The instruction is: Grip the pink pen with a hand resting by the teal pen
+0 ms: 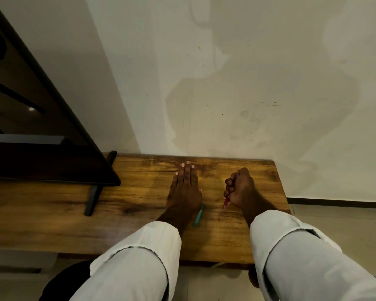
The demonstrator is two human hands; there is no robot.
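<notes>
Head view is looking down on a brown wood-grain surface (128, 224) that is butting against a pale, stained plaster wall (226, 83). The left hand (185, 190) is lying flat on the wood, palm down, fingers straight and together, its grip holding nothing. Just beside the left wrist, on the side toward the other hand, a slim teal plastic tool (199, 215) is lying on the wood, partly hidden under the forearm. The right hand (240, 187) is resting as a fist a little to the right of the left hand, its grip curling tightly round a thin red-handled tool with a fine metal tip (225, 204); that tip is pointing down toward the wood between the two wrists, near the teal tool but apart from it. Both forearms are wearing rolled white sleeves (302, 257). Left of the left hand, a black-framed dark screen (41, 135) is standing on a black foot (93, 198) on the same wood. Right of the right hand, beyond the board's edge, a light tiled floor (345, 218) is meeting the wall at a dark skirting strip (339, 200).
</notes>
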